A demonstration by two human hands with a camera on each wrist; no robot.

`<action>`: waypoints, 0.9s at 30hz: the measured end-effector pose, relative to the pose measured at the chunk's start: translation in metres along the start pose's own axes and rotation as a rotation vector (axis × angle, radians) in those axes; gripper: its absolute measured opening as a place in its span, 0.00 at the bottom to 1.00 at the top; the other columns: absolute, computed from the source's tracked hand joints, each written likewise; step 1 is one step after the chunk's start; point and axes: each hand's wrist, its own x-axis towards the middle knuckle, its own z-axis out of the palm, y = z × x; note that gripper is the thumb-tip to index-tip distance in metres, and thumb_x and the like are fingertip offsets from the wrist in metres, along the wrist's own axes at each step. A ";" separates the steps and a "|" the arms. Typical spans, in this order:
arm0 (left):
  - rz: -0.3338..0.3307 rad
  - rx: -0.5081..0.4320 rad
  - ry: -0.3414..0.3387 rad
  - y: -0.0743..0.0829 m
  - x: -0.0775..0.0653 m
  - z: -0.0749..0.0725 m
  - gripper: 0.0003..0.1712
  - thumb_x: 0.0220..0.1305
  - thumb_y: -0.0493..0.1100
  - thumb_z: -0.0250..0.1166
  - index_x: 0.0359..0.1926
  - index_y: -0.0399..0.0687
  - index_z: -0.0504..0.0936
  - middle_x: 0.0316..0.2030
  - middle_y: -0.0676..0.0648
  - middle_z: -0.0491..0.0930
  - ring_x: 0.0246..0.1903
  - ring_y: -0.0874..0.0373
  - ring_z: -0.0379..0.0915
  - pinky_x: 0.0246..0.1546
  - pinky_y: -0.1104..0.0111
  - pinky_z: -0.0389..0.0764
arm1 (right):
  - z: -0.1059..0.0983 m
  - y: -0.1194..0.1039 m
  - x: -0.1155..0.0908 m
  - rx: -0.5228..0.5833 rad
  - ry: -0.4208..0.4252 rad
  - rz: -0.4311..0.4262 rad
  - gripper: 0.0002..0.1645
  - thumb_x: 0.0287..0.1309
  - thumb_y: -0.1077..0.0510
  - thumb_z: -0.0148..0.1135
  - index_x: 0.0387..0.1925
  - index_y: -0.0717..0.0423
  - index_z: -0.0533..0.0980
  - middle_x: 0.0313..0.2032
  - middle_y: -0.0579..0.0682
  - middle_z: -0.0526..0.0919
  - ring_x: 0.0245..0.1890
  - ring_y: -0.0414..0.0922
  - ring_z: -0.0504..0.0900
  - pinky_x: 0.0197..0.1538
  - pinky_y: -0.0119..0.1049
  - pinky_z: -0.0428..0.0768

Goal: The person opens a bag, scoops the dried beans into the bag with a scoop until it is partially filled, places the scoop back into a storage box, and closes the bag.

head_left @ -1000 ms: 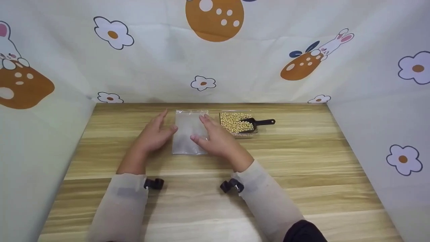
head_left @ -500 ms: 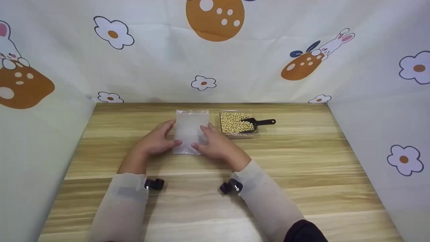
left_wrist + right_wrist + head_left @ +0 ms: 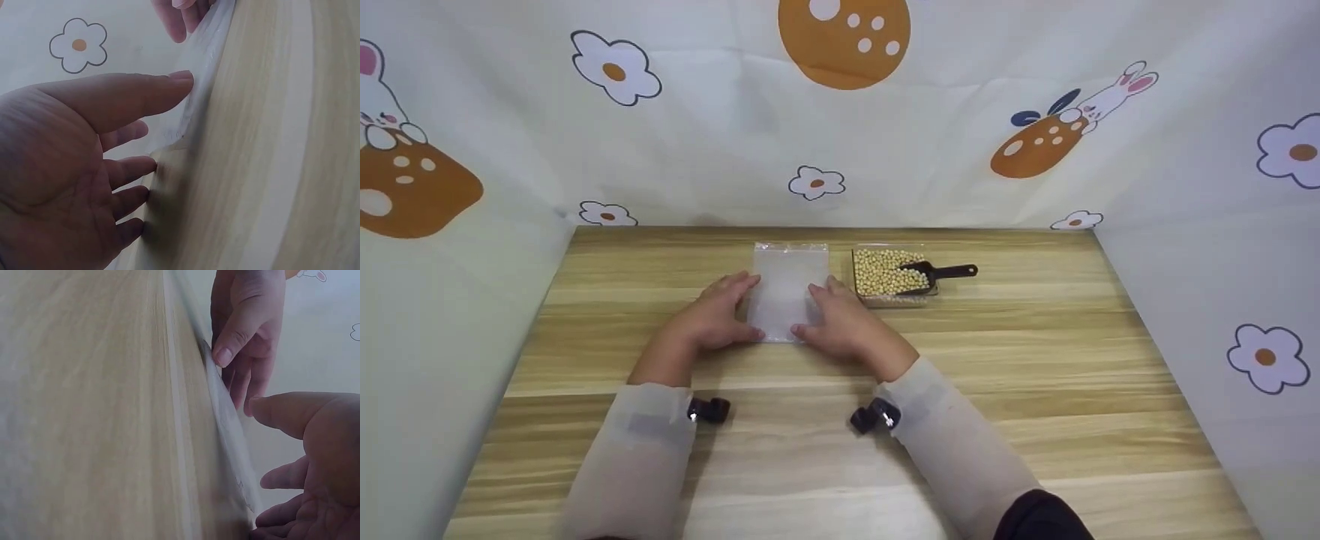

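Observation:
A clear zip bag (image 3: 787,289) lies flat on the wooden table, its zip strip toward the back. My left hand (image 3: 718,315) is at the bag's left edge, thumb over the near left corner and fingers relaxed along the side. On the opposite side, my right hand (image 3: 840,319) rests over the right edge with its thumb near the front edge. In the left wrist view the left thumb (image 3: 169,90) stretches across the bag's edge (image 3: 197,101), and the fingertips reach down to the table. The right wrist view shows the right thumb (image 3: 281,413) held straight beside the bag (image 3: 225,416).
Right of the bag stands a clear box (image 3: 892,301) filled with pale yellow beans (image 3: 877,271). A black scoop (image 3: 952,271) sits in the beans, its handle pointing right. Printed cloth walls (image 3: 705,150) border the wooden table (image 3: 1035,375) at the back and sides.
My left hand has moved right and toward me, from beside the bag onto its left edge. My right hand has slid slightly toward the bag's near right part. The bag has stayed in place.

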 end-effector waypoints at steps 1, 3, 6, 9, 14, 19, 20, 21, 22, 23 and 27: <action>-0.001 0.003 0.000 0.000 0.000 0.000 0.57 0.63 0.53 0.76 0.86 0.53 0.55 0.87 0.42 0.45 0.86 0.34 0.33 0.85 0.33 0.42 | 0.000 0.000 0.000 -0.001 0.001 -0.002 0.55 0.70 0.32 0.63 0.84 0.55 0.56 0.85 0.66 0.47 0.87 0.59 0.47 0.89 0.53 0.51; -0.004 0.000 0.001 0.001 0.000 0.000 0.57 0.63 0.52 0.77 0.86 0.53 0.55 0.87 0.42 0.46 0.87 0.35 0.33 0.85 0.33 0.42 | 0.000 0.000 0.001 -0.001 0.003 -0.007 0.55 0.70 0.32 0.63 0.84 0.56 0.56 0.85 0.66 0.48 0.87 0.60 0.47 0.89 0.53 0.51; -0.006 -0.013 0.008 0.001 0.000 0.001 0.58 0.62 0.52 0.77 0.86 0.53 0.55 0.87 0.43 0.48 0.87 0.36 0.34 0.86 0.35 0.42 | 0.001 0.000 0.002 0.005 0.004 -0.009 0.55 0.70 0.31 0.62 0.84 0.56 0.56 0.85 0.65 0.49 0.87 0.59 0.47 0.89 0.53 0.51; -0.003 -0.038 0.023 0.001 0.000 0.000 0.58 0.62 0.51 0.77 0.86 0.53 0.54 0.86 0.41 0.50 0.86 0.36 0.38 0.86 0.37 0.45 | 0.001 0.001 0.003 0.026 0.009 -0.012 0.55 0.70 0.31 0.61 0.84 0.56 0.56 0.85 0.64 0.52 0.87 0.58 0.48 0.89 0.53 0.51; -0.028 -0.116 0.048 0.002 0.000 -0.002 0.57 0.64 0.50 0.75 0.86 0.56 0.53 0.86 0.40 0.52 0.86 0.38 0.45 0.87 0.40 0.50 | 0.001 0.001 0.005 0.093 0.034 -0.028 0.54 0.70 0.33 0.63 0.83 0.58 0.58 0.84 0.64 0.57 0.87 0.58 0.52 0.89 0.52 0.53; -0.059 -0.212 0.101 0.002 0.002 -0.005 0.52 0.69 0.48 0.72 0.86 0.52 0.54 0.84 0.40 0.58 0.85 0.40 0.51 0.87 0.43 0.52 | -0.001 0.000 0.007 0.166 0.069 -0.017 0.52 0.71 0.35 0.63 0.83 0.58 0.59 0.82 0.62 0.62 0.85 0.57 0.58 0.88 0.50 0.57; -0.063 -0.232 0.113 0.002 0.003 -0.005 0.51 0.70 0.48 0.71 0.85 0.51 0.54 0.83 0.39 0.59 0.84 0.40 0.52 0.87 0.43 0.53 | -0.002 -0.001 0.007 0.185 0.074 -0.009 0.52 0.71 0.35 0.64 0.83 0.57 0.59 0.82 0.61 0.63 0.84 0.57 0.59 0.88 0.51 0.57; -0.070 -0.249 0.126 0.001 0.003 -0.006 0.50 0.71 0.48 0.71 0.85 0.50 0.55 0.83 0.39 0.61 0.84 0.41 0.53 0.87 0.44 0.54 | -0.002 -0.002 0.007 0.202 0.080 -0.003 0.52 0.71 0.35 0.64 0.83 0.56 0.59 0.82 0.61 0.63 0.84 0.57 0.60 0.88 0.51 0.58; -0.076 -0.265 0.138 0.001 0.003 -0.006 0.49 0.71 0.48 0.70 0.85 0.50 0.55 0.83 0.39 0.61 0.84 0.41 0.54 0.86 0.44 0.54 | -0.003 -0.002 0.007 0.220 0.087 0.002 0.51 0.71 0.35 0.64 0.83 0.56 0.59 0.82 0.60 0.64 0.84 0.57 0.60 0.88 0.51 0.58; -0.081 -0.281 0.149 0.000 0.003 -0.007 0.48 0.72 0.47 0.69 0.85 0.50 0.56 0.82 0.39 0.62 0.83 0.41 0.55 0.86 0.44 0.55 | -0.003 -0.003 0.008 0.240 0.094 0.003 0.51 0.71 0.36 0.64 0.83 0.56 0.59 0.82 0.60 0.64 0.84 0.57 0.61 0.88 0.51 0.58; -0.109 -0.338 0.193 0.000 0.003 -0.010 0.44 0.75 0.47 0.66 0.84 0.49 0.57 0.81 0.40 0.65 0.81 0.42 0.61 0.84 0.46 0.63 | -0.005 -0.004 0.007 0.359 0.130 -0.013 0.49 0.72 0.41 0.65 0.82 0.58 0.59 0.80 0.62 0.66 0.81 0.57 0.66 0.86 0.50 0.63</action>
